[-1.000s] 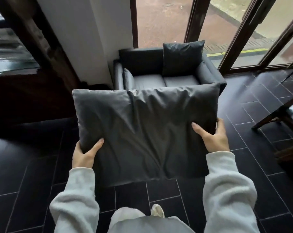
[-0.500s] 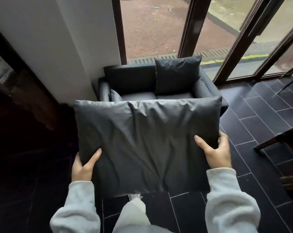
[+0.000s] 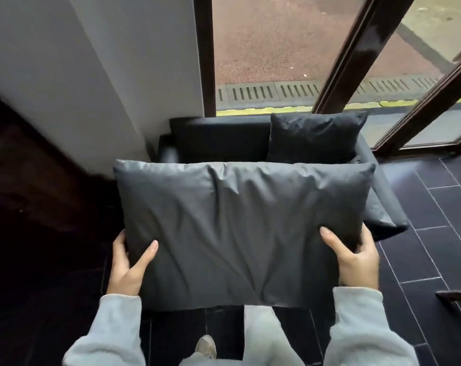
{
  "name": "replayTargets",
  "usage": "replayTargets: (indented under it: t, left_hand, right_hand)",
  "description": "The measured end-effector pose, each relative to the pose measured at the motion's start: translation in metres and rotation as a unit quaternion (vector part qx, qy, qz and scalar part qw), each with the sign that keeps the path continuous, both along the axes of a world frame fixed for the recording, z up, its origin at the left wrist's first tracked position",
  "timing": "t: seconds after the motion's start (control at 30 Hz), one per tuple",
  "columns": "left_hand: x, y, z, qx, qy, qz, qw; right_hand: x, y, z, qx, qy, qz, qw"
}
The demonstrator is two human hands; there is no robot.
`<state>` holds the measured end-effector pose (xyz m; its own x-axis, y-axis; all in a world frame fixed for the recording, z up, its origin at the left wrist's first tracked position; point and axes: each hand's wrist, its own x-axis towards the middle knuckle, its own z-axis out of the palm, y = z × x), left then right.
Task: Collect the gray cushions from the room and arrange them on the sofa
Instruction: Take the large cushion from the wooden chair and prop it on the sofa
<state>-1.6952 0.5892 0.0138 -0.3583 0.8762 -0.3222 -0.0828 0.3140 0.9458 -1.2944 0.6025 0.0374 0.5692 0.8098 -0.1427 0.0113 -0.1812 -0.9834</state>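
No text, label, brand, number or sign can be read anywhere in this view.

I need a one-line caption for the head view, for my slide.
Both hands, left and right, carry a gray cushion toward a sofa holding another cushion.

A single head-worn wide-angle view looks steeply down and forward from the person's standing height, close over the gray cushion (image 3: 240,233) filling the centre, with the sofa (image 3: 218,138) at 12 o'clock and the window frame (image 3: 205,54) beyond.
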Motion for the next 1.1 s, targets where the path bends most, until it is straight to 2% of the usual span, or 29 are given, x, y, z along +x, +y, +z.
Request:
replayTargets:
  t: [0.13, 0.3, 0.43, 0.57, 0.77, 0.97, 1.1]
  left_hand:
    - [0.031, 0.091, -0.030, -0.039, -0.002, 0.041, 0.998]
    - [0.055, 0.255, -0.049, -0.072, 0.003, 0.070, 0.995]
    - [0.040, 0.390, -0.065, -0.063, 0.017, 0.063, 0.996]
    - [0.004, 0.489, -0.102, -0.046, 0.012, 0.032, 0.998]
    - [-0.025, 0.562, -0.177, -0.098, 0.011, -0.011, 0.995]
    - [-0.034, 0.578, -0.266, -0.092, 0.013, -0.009, 0.996]
    - [-0.035, 0.559, -0.307, -0.124, 0.032, -0.005, 0.992]
  right_hand:
    - [0.016, 0.122, -0.038, -0.026, 0.009, 0.037, 0.999]
    - [0.034, 0.289, -0.074, -0.045, 0.021, 0.067, 0.997]
    - [0.036, 0.421, -0.095, -0.038, 0.027, 0.114, 0.992]
    - [0.024, 0.514, -0.132, -0.011, 0.055, 0.160, 0.985]
    - [0.010, 0.590, -0.215, -0.035, 0.048, 0.240, 0.969]
    - [0.010, 0.598, -0.323, -0.076, 0.041, 0.230, 0.969]
    - [0.013, 0.596, -0.343, -0.097, -0.001, 0.204, 0.974]
